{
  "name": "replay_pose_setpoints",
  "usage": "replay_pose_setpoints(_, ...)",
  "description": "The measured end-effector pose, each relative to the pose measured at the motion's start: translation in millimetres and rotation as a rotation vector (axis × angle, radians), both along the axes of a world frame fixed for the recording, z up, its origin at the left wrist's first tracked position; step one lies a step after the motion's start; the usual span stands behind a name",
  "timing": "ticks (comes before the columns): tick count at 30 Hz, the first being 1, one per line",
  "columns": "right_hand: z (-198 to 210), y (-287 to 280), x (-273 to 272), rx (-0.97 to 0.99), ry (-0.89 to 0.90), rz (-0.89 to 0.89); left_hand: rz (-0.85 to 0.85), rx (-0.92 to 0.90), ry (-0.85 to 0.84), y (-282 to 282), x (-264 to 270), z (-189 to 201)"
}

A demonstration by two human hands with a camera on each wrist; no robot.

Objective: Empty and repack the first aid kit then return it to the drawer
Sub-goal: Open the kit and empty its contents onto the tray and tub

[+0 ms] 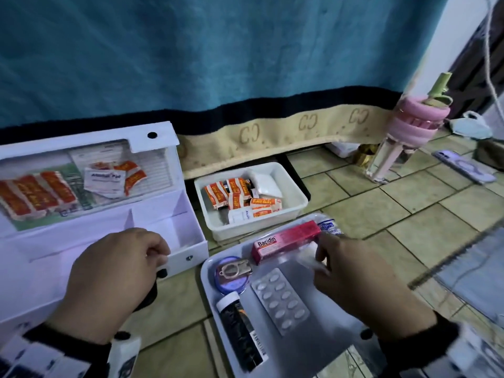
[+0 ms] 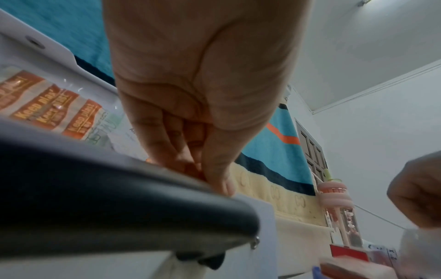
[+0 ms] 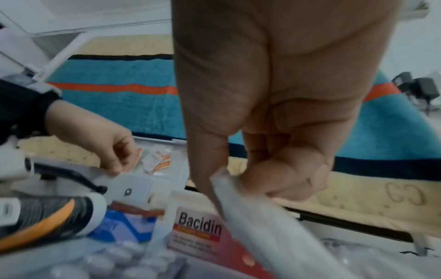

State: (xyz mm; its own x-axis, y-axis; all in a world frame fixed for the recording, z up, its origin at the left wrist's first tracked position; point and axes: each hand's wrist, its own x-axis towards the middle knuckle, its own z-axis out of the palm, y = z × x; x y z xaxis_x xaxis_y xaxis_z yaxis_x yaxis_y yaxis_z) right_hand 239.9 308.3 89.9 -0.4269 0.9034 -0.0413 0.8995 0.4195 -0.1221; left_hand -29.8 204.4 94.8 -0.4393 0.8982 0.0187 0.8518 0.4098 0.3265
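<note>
The white first aid kit [image 1: 188, 227] stands open on the floor at the left; its lid pocket holds orange plasters [image 1: 35, 192] and an alcohol pad [image 1: 105, 180]. My left hand [image 1: 159, 255] pinches the kit's front wall above the black handle [image 2: 119, 198]. Over the grey tray [image 1: 210, 271], my right hand [image 1: 320, 259] pinches a blurred clear plastic packet [image 3: 253, 211]. On the tray lie a pink Bacidin box [image 1: 283, 241], a blister pack [image 1: 281, 301], a black tube [image 1: 240, 328] and a blue round tin [image 1: 231, 274].
A white bin [image 1: 291, 186] with plasters and a white pouch sits behind the tray, under the blue blanket [image 1: 218, 50]. A pink-banded bottle [image 1: 401, 140], a phone [image 1: 463, 166] and a face mask [image 1: 469, 128] lie at the right on the tiled floor [image 1: 381, 214].
</note>
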Motion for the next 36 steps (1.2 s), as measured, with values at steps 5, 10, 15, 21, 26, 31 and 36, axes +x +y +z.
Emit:
replay_pose_setpoints(5, -13, 5, -16, -0.073, -0.17, 0.042, 0.028, 0.034, -0.088, -2, -3, -3)
replay_pose_setpoints(10, 43, 5, -62, -0.103, -0.037, 0.209, 0.004, 0.054, -0.119, -5, -6, -8)
replay_pose_setpoints(15, 51, 13, -149, 0.035, 0.037, 0.601, 0.004, 0.057, -0.074, -11, -14, -8)
replay_pose_setpoints(21, 12, 17, -220, -0.184, -0.338, 0.821, 0.08, 0.017, -0.104, -6, -21, -12)
replay_pose_setpoints(26, -4, 18, -230, -0.218, -0.367, 0.745, 0.133, 0.028, -0.133, -6, -19, -13)
replay_pose_setpoints(31, -8, 22, -231, -0.198, -0.352, 0.739, 0.15, 0.034, -0.122, -6, -16, -11)
replay_pose_setpoints(36, 16, 22, -211, -0.062, -0.068, 0.75, 0.103, 0.036, -0.11, -8, -15, -4)
